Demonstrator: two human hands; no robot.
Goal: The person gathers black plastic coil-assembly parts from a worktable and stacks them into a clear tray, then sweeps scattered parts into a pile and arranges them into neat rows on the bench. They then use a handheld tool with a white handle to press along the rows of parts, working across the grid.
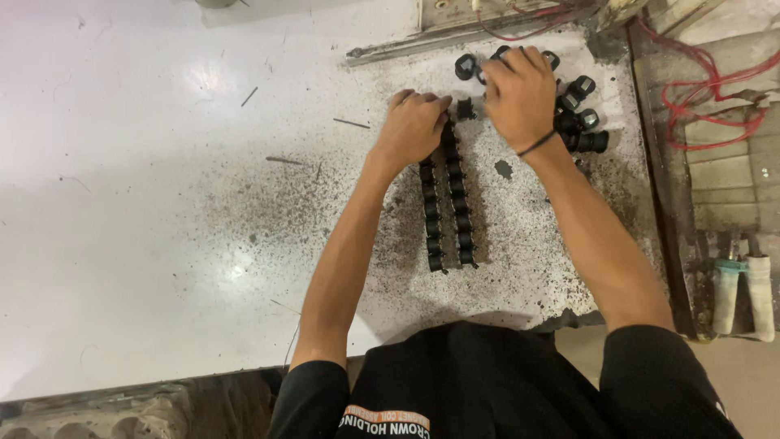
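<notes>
No packages, signs or screens can be seen here. The only thing with lettering is a printed patch on the person's black shirt, at the bottom edge of the view. It is a short strip with an orange band above and white letters under it. The strip appears upside down and is partly cut by the frame.

We see a glossy white tabletop, smooth at one side, gritty with dark specks near the matt black plastic bobbins. Red plastic-coated wires lie over rough, worn wooden boards.
</notes>
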